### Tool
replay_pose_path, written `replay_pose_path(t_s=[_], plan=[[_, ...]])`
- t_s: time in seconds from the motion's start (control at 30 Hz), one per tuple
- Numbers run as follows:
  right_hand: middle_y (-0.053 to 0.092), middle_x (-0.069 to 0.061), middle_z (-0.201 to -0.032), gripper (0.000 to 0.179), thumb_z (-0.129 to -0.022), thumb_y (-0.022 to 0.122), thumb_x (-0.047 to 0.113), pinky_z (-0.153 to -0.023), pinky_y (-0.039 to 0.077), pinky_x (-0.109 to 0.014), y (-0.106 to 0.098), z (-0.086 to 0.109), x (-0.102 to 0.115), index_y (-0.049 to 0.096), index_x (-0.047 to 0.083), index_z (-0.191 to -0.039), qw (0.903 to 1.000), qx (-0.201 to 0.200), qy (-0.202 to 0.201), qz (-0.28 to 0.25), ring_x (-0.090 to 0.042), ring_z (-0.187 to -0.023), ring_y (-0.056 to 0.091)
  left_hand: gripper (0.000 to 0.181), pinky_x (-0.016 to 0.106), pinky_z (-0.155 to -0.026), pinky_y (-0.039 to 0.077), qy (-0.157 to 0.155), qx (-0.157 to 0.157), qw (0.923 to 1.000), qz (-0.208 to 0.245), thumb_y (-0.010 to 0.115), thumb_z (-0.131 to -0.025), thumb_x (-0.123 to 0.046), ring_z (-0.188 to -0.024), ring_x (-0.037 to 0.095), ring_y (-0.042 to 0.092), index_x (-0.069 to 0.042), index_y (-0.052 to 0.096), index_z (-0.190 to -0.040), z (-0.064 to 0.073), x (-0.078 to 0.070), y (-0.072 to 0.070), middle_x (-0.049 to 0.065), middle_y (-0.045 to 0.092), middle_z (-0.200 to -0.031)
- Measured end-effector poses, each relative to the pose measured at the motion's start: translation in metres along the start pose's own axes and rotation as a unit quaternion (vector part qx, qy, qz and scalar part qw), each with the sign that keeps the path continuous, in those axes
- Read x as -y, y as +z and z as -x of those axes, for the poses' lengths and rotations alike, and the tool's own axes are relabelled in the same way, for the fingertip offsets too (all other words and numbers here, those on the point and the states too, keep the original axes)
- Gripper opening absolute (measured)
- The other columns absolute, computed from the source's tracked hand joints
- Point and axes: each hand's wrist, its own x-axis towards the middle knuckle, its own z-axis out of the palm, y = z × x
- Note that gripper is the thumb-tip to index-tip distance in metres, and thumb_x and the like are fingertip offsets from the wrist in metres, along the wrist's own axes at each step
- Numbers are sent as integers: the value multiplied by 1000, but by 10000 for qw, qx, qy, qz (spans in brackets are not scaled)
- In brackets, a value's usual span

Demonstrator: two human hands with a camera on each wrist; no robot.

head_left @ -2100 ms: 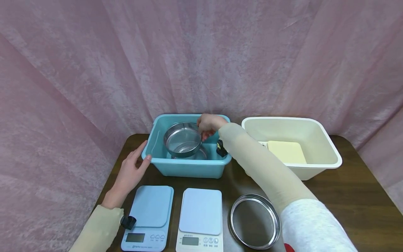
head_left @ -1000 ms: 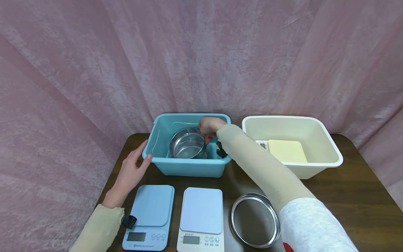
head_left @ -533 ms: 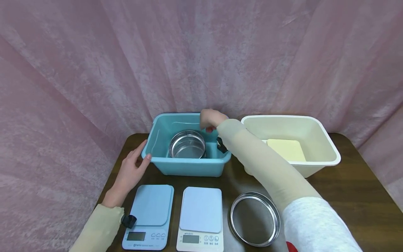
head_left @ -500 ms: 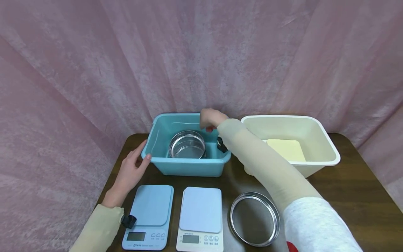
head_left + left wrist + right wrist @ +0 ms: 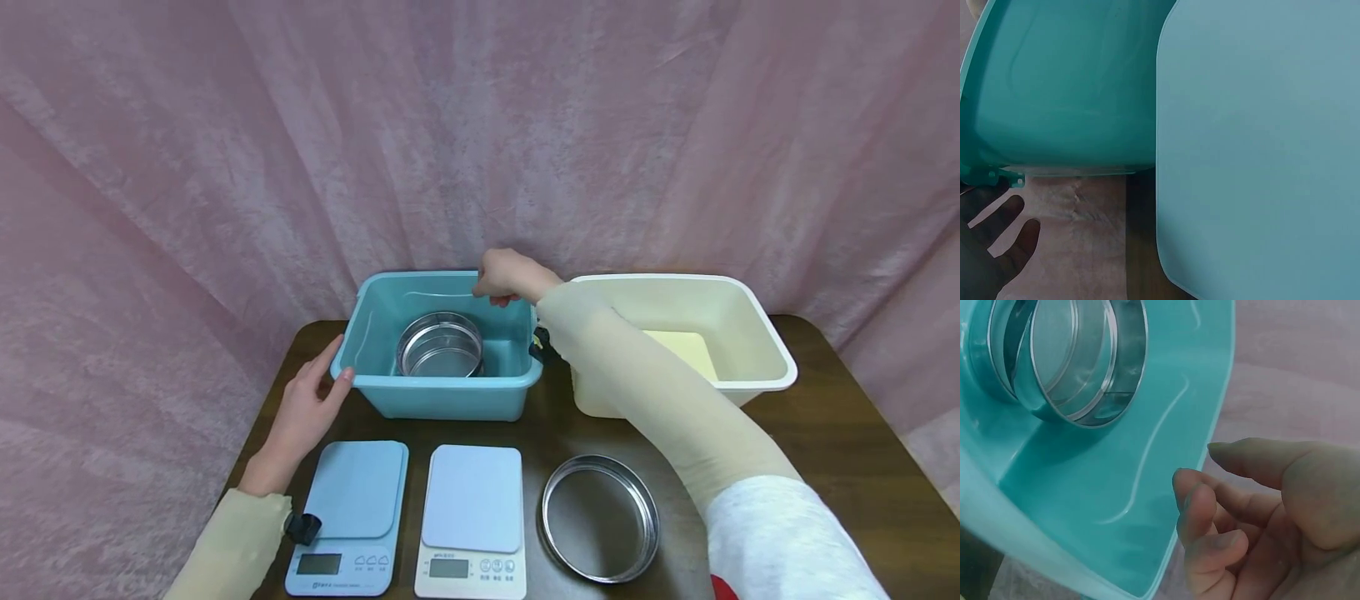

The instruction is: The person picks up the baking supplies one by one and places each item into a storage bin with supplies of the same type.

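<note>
A pale grey sleeve point(image 5: 787, 533) tops cream forearm sleeves point(image 5: 667, 400) with black wrist cameras point(image 5: 303, 528).

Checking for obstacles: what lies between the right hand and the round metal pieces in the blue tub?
Nothing: in the right wrist view, only bare blue tub shows between the right hand and the round metal pieces.

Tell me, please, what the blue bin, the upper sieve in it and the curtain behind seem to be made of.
Blue bin: probably moulded plastic, smooth and semi-glossy, with soft highlights.
Upper sieve: likely polished metal, its silvery wall catching reflections; the see-through base could be mesh.
Curtain: probably velvety fabric, with soft folds and mottled sheen.
</note>
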Motion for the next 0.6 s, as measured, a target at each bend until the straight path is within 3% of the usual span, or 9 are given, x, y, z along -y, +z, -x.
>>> replay_pose_path(t_s=[0.2,0.47,0.6], plan=[[68,-6,-73,23,-102,63,20,-57,44,-31,-4,19,-6,76,6,-90,9990,-181,-353,-194,-17,-59,57,62,56,-82,56,-36,13,10000,16,57,-108,-33,-108,38,62,-16,36,-164,-1,0,0,26,55,-142],[71,-7,-89,24,-105,61,28,-67,50,-34,-7,42,-12,74,8,-111,9985,-94,-499,-226,-31,-86,69,62,53,-80,55,-20,-49,10000,-55,57,-108,-33,-105,36,62,-17,36,-164,1,2,-3,25,57,-141],[73,-6,-91,26,-105,61,31,-74,52,-36,-6,56,-12,73,9,-115,9982,-91,-587,-105,-27,-84,70,62,52,-80,55,-7,-60,10000,-63,57,-108,-33,-105,35,61,-16,36,-164,2,3,-3,25,57,-141]])
